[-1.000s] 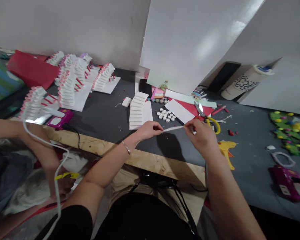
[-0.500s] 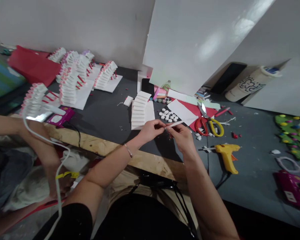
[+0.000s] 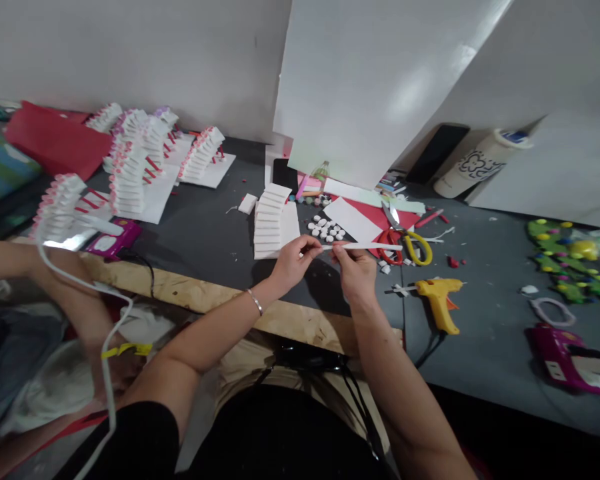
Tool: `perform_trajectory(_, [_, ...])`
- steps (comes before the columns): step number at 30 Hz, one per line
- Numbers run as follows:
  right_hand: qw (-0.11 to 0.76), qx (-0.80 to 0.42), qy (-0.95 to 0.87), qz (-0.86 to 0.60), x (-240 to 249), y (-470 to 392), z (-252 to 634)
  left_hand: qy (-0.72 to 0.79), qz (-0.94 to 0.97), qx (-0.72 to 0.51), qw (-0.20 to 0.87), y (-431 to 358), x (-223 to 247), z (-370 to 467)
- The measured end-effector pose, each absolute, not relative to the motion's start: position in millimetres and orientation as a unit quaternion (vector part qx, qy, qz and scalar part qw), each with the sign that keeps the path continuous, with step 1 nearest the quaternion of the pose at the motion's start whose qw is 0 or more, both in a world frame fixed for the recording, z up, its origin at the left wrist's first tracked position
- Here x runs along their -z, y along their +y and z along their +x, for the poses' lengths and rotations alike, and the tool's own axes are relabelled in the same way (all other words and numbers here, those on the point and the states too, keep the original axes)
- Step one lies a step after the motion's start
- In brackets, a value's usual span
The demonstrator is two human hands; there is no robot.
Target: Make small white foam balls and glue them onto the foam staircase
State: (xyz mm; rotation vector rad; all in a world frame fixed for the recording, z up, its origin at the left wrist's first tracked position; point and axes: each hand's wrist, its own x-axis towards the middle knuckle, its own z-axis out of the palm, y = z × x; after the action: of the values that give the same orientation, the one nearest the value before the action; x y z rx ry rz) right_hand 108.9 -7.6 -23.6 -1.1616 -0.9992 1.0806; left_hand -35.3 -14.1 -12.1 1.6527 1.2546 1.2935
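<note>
A narrow white paper strip [image 3: 375,246] stretches between my two hands just above the table. My left hand [image 3: 295,263] pinches its left end. Farther along it, my right hand [image 3: 355,267] grips the strip between thumb and fingers, and a long free end sticks out to the right. Just beyond my left hand stands a white stepped model [image 3: 270,220] on a white base, like a small staircase. Several small white rounded pieces [image 3: 325,228] lie behind my hands. Scissors [image 3: 394,235] with red and yellow handles lie under and beyond the strip's free end.
A yellow glue gun [image 3: 439,300] lies at right, its cord running off the front edge. Several finished-looking stair models [image 3: 130,170] stand at left, near a co-worker's arm [image 3: 70,287]. A cup [image 3: 480,165] and a purple device [image 3: 565,360] are on the right.
The strip has turned from slanting to nearly level, and more of it now shows past my right hand. My hands have drawn slightly apart. The whole view has shifted a little.
</note>
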Motion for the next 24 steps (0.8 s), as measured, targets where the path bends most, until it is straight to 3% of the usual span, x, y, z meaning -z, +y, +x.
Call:
perform_trajectory(6, [0.593, -0.355, -0.490, -0.531, -13.9, -8.4, 114.0, 0.509, 0.587, -0.524, 0.350, -13.2, 11.2, -42.6])
perform_trajectory(8, [0.608, -0.259, -0.513, -0.548, -45.9, 2.1, 130.2, 0.510, 0.587, -0.522, 0.350, -13.1, 11.2, -44.3])
perform_trajectory(12, [0.719, -0.027, -0.456, -0.524, -135.6, 41.6, 187.8, 0.502, 0.614, -0.492, 0.358, -16.2, 8.7, -44.0])
perform_trajectory(16, [0.778, 0.033, -0.460, -0.426, -198.6, 71.1, 236.3, 0.505, 0.622, -0.474, 0.365, -21.2, 7.8, -41.2])
perform_trajectory(18, [0.772, -0.002, -0.489, -0.405, -197.2, 69.6, 236.4, 0.507, 0.625, -0.470, 0.362, -23.3, 8.9, -39.2])
perform_trajectory(21, [0.712, -0.030, -0.510, -0.481, -154.1, 44.6, 206.0, 0.507, 0.627, -0.488, 0.334, -24.2, 11.5, -36.9])
perform_trajectory(24, [0.550, -0.157, -0.592, -0.568, -87.7, 6.8, 162.0, 0.493, 0.631, -0.532, 0.275, -23.5, 14.2, -36.7])
